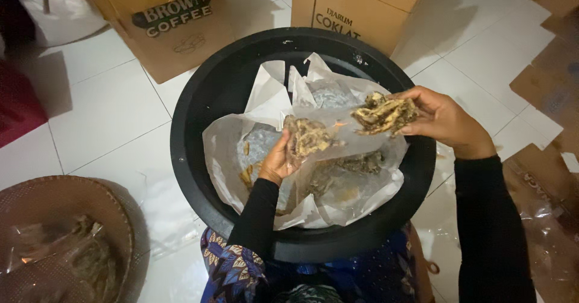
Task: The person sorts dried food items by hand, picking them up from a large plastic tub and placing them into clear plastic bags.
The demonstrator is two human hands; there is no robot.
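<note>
Near edge: my lap in blue patterned cloth (232,267), black basin (193,158) resting against it on the white tiled floor (102,110). Basin is lined with crumpled white paper (271,92), loose brown scraps lying on it. My left hand (277,161) is low over the paper, near the basin's middle, fingers clamped round a clump of dry brown flaky stuff (307,135). My right hand (443,119) is up over the basin's right rim, fingers closed on a second brown clump (385,113), held level. The two clumps are apart, not touching. My read: I'm pulling pieces apart over the lining. To do it well, keep both hands inside the rim line so crumbs fall on paper, not tiles; the right clump sits close to the rim, so bring it in. Grip light, the stuff looks brittle. At my left on the floor, a woven tray (60,194) with a clear plastic bag (54,249) of similar brown material. Far side, past the basin's far rim: two cardboard boxes (175,19), flattened cardboard (543,86) at the right.
</note>
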